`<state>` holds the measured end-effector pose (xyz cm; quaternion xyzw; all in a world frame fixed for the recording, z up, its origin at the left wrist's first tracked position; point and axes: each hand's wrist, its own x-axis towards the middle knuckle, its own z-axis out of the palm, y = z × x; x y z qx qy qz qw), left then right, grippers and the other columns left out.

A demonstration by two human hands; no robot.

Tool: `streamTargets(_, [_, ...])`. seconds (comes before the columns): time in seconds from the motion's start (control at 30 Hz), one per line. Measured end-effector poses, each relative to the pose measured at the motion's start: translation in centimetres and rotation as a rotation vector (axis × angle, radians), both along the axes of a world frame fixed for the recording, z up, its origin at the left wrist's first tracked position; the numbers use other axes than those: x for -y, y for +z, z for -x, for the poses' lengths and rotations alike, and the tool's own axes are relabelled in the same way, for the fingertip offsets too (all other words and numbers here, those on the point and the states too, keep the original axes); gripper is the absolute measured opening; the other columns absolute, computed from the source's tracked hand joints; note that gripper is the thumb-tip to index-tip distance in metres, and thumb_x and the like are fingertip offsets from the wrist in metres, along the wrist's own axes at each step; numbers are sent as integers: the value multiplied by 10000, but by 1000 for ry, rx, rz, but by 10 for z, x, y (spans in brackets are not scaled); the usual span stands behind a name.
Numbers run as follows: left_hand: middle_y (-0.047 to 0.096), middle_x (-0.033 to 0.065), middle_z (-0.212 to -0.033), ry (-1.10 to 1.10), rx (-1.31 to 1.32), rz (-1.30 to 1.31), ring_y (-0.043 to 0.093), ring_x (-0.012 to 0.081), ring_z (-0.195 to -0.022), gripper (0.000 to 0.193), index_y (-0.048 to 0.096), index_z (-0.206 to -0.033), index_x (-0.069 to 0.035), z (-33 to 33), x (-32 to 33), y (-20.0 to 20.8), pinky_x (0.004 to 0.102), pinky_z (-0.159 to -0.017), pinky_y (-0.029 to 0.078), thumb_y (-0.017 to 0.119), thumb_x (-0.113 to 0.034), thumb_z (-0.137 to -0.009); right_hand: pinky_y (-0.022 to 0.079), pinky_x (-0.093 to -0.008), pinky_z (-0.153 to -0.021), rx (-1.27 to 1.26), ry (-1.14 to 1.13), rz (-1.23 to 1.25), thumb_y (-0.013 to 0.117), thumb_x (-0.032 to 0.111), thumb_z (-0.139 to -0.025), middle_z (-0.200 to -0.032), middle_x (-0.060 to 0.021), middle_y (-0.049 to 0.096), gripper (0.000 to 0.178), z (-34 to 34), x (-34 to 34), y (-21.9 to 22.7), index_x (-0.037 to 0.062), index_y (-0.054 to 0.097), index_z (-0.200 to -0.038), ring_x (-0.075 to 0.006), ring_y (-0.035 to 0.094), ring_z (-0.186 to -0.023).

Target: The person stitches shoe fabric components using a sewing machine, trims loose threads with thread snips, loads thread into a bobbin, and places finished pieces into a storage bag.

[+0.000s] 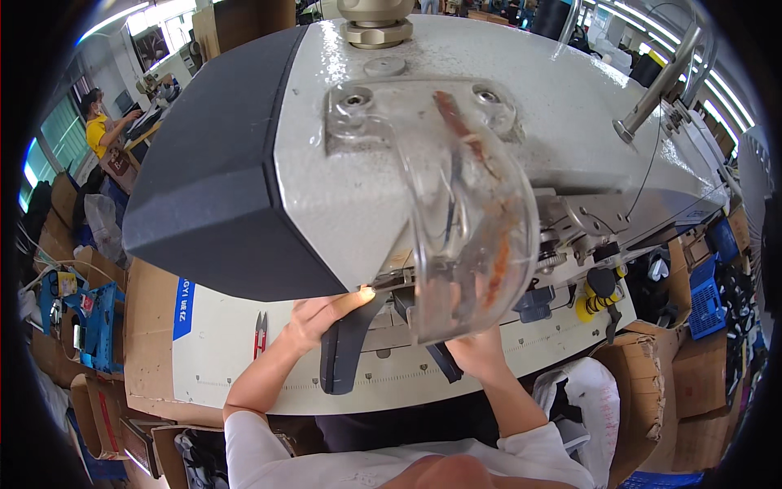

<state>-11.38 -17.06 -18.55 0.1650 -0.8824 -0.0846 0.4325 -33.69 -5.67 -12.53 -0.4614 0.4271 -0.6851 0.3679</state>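
Note:
A large grey and dark sewing machine (pixel 586 106) fills the middle of the view. Under its head, a dark strip-like workpiece (pixel 346 350) hangs toward me in two legs. My left hand (pixel 322 316) is closed on the left leg, its fingers pressed together near the needle area. Behind a clear, stained plastic guard (pixel 464 220), my right hand (pixel 479 352) lies beside the right leg; the guard blurs its fingers, so its grip is unclear. The machine head and guard hide the needle.
Red-handled thread snips (pixel 260 334) lie on the pale worktable (pixel 244 379), left of my left arm. Cardboard boxes (pixel 631 383) and a white bag (pixel 590 399) stand at the right. Blue bins (pixel 707 301) are farther right. A person in yellow (pixel 99 134) works at the far left.

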Motion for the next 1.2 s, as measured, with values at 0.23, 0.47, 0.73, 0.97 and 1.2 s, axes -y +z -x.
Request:
streamTargets(0.23, [671,117,-1031,43,36,-714,650,239,-895,463,687,-1117,-53,-21,4,2,322,-819,517,671,47,-665,456,-245,-631,-709,-223,168,600,-52,-793,-795,-15,607,143,17,17,4,-11,584,-929,-68,539,-703])
streamTargets(0.47, [639,84,-769,49,-5,125,600,204,-644,442,708,-1053,-39,8,-11,38,290,-599,468,709,11,-614,439,-231,-624,-448,-14,74,516,-75,-853,-883,2,610,197,18,7,-4,4,572,-1024,-41,529,-739])
streamTargets(0.73, [679,111,-847,-1,-121,-247,645,237,-718,385,702,-1025,1,4,-9,24,275,-682,491,710,-6,-640,429,-385,-514,-887,-34,185,609,-13,-816,-662,-147,563,91,22,3,-19,-9,571,-899,-316,560,-548])
streamTargets(0.97, [678,66,-951,-33,-47,225,649,145,-678,411,704,-1078,-41,17,-16,62,236,-539,496,713,-65,-667,426,-441,-512,-869,-173,269,629,-42,-767,-685,-170,568,125,2,0,-13,0,559,-861,-384,556,-572])
streamTargets(1.2, [635,76,-851,126,119,225,645,176,-665,425,693,-1084,-22,8,-16,49,263,-481,488,707,-63,-661,422,-445,-506,-778,-154,102,613,-31,-784,-649,-158,561,97,-2,-2,-9,-3,567,-865,-377,559,-560])
